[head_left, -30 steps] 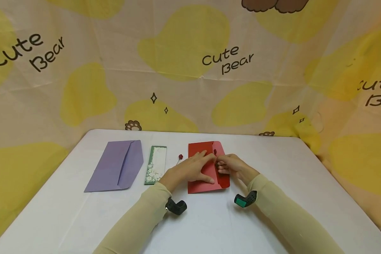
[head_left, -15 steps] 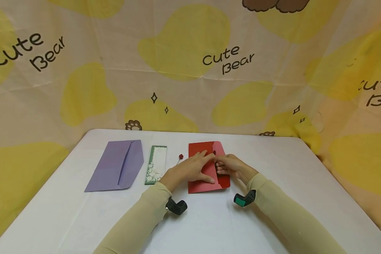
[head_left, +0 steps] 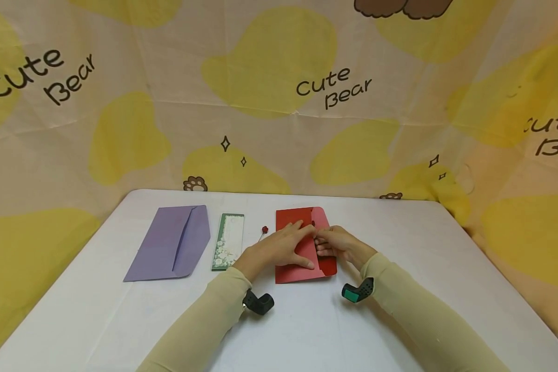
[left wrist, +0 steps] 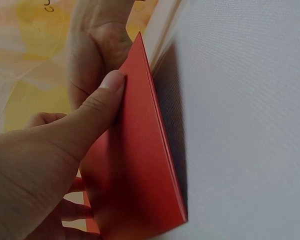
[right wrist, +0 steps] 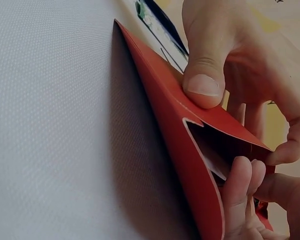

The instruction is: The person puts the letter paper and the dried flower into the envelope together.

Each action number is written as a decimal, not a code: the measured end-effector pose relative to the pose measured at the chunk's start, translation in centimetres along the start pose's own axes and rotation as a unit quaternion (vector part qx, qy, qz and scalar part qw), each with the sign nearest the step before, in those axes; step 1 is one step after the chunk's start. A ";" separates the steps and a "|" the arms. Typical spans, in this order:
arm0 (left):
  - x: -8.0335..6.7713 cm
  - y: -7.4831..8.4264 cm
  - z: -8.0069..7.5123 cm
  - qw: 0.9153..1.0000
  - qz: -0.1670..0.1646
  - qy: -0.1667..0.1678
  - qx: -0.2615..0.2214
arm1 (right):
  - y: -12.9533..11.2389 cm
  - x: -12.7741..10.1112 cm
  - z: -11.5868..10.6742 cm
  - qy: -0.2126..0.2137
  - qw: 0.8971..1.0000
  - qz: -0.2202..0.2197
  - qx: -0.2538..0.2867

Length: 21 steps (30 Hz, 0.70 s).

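A red envelope (head_left: pixel 294 213) lies on the white table, flap to the right. My left hand (head_left: pixel 285 245) holds its front panel, thumb (right wrist: pixel 204 87) on the surface and a bent index finger at the mouth's edge. The mouth gapes, and something pale shows inside. My right hand (head_left: pixel 341 242) has curled fingers (right wrist: pixel 236 182) at the mouth and seems to pinch a small dark red item (head_left: pixel 313 223), whose kind is unclear. In the left wrist view, the left thumb (left wrist: pixel 102 100) presses the envelope.
Left of the envelope lie a small red flower (head_left: pixel 265 229) on a thin stem, a green-and-white floral card (head_left: pixel 232 235) and a purple envelope (head_left: pixel 165 245), flap unfolded. The left forearm reaches across near the flower. A patterned cloth (head_left: pixel 269 77) hangs behind the table.
My right hand has shifted slightly left, toward the envelope's mouth. Less of the dark red item shows there. My left hand and the other things stay where they were.
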<state>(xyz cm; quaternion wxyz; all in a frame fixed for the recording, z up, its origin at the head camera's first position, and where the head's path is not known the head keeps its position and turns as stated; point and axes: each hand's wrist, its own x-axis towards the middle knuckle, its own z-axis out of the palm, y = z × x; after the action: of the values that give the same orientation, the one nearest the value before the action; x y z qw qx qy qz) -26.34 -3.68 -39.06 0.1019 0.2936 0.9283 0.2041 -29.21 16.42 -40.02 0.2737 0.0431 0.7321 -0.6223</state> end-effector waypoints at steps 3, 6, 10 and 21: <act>0.0 0.0 0.0 1.000 0.001 0.000 -0.001 | -0.1 0.1 0.1 0.002 1.000 0.005 -0.003; 0.0 0.0 0.0 1.000 0.002 0.001 0.001 | 0.0 0.2 0.2 -0.003 1.000 0.002 -0.009; 0.0 0.1 0.0 1.000 0.002 0.001 0.005 | 0.0 0.1 0.1 -0.009 1.000 -0.006 -0.010; -0.1 0.1 -0.1 1.000 0.001 0.001 0.002 | 0.1 -0.5 -0.5 0.009 1.000 -0.016 0.009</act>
<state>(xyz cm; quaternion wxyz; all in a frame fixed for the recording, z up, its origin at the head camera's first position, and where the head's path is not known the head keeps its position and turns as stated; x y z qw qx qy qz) -26.28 -3.69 -38.95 0.1000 0.2944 0.9285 0.2031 -28.92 17.10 -39.85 0.2570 0.0396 0.7295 -0.6326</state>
